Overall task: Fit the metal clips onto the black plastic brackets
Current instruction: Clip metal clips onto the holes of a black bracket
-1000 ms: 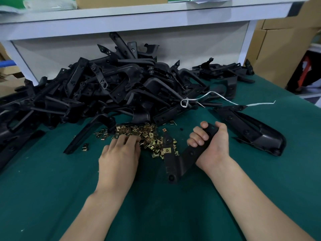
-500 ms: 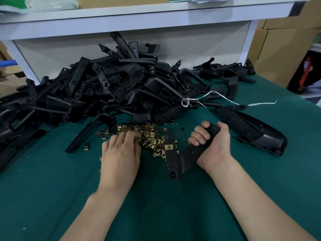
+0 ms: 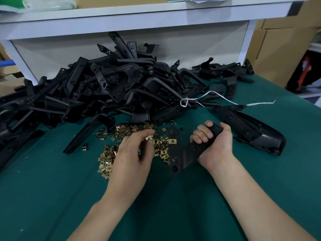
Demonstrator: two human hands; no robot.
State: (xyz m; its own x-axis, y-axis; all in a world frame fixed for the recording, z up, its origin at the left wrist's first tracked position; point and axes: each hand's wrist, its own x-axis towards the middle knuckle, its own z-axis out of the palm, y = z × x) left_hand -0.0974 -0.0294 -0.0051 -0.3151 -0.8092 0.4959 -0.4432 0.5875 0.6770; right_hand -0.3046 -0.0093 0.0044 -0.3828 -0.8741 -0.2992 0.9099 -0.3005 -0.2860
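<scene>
The left hand (image 3: 132, 157) covered the middle of the loose clips (image 3: 107, 159); the clip (image 3: 149, 137) pinched at its fingertips was too blurred to show its shape. The right hand (image 3: 215, 145) hid the upper end of the bracket (image 3: 187, 153). The heap of brackets (image 3: 86, 94) ran off the left edge.
</scene>
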